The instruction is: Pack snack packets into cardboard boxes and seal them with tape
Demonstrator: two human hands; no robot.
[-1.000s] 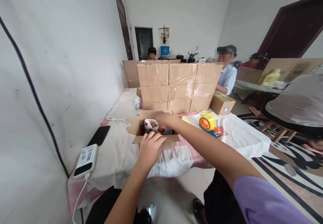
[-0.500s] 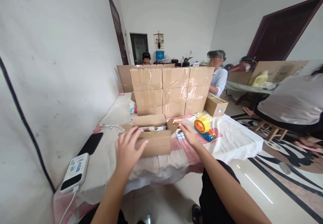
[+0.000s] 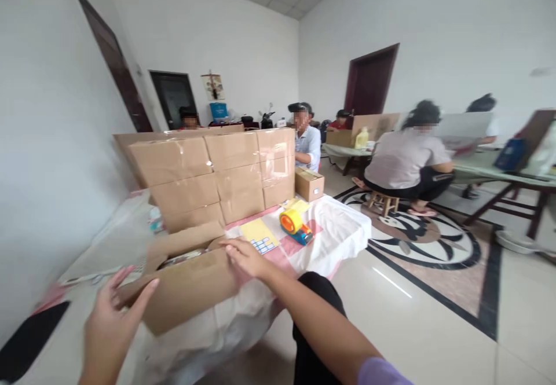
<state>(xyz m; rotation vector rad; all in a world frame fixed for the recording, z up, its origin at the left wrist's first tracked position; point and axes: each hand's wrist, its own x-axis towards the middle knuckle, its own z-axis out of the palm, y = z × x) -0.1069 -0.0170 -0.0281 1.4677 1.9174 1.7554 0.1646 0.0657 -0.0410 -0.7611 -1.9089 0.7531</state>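
A: In the head view, where is the open brown cardboard box (image 3: 191, 293)?
B: At the near edge of the counter (image 3: 343, 220), which is draped in white and pink cloth, between the person's two hands. Its top gapes, and a pale, partly hidden item (image 3: 187, 256) shows inside.
A: How is the left hand (image 3: 106, 327)?
B: At the box's left end, thumb and fingers wide apart around the flap there. I can't make out a firm grip.
A: And the right hand (image 3: 247, 256)?
B: At the right end, fingers close together, their tips by the end flap. Whether they pinch it, I cannot tell.
A: What stands around them?
B: Just behind the box, a wall of taped brown cartons (image 3: 237, 165), three across and three high. Right of the right hand, a yellow sheet (image 3: 256, 231) with blue-and-white labels (image 3: 264, 246) at its near edge, then a blue and orange dispenser carrying a yellow tape roll (image 3: 292, 222). Past that, a closed brown box (image 3: 309, 184) sits beside the wall's right end.
A: Anything on the left?
B: A flat black slab (image 3: 32, 338), near the left hand but apart from it.
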